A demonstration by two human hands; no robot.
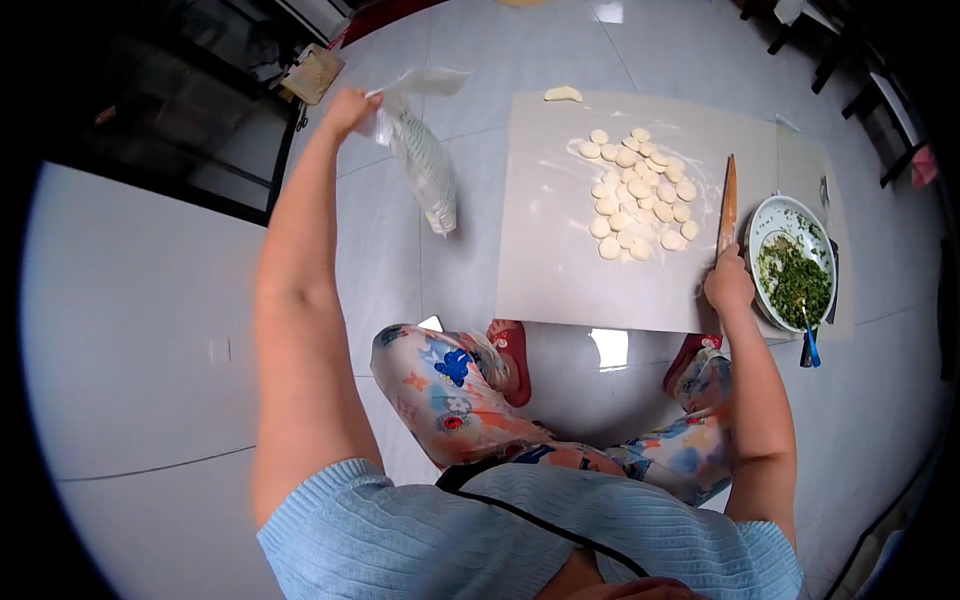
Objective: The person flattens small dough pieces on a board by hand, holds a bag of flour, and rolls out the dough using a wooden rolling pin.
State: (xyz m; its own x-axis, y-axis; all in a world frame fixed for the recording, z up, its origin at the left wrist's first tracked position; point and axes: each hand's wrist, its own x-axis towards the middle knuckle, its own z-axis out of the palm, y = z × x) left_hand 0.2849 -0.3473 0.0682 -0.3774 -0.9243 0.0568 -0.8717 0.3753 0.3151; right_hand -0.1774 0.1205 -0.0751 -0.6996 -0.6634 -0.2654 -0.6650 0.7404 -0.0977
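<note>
My left hand [352, 112] is closed on the top of a plastic bag [424, 165], which hangs over the floor left of the board. At the right, my right hand [730, 284] is closed round the near end of a long brown wooden stick [730, 195] lying on the pale board [560, 290]. Many small round dough pieces [640, 188] lie on the floured middle of the board. One crescent-shaped dough piece [563, 94] is at its far edge. Beside my right hand stands a white bowl [757, 225] of chopped green filling [797, 283], with a blue-handled utensil [811, 345] in it.
Dark chairs or stools [880, 105] stand at the upper right. A glass-fronted dark cabinet [170, 110] and a woven bag [312, 74] are at the upper left. My legs and red slippers [511, 362] are in front of the board.
</note>
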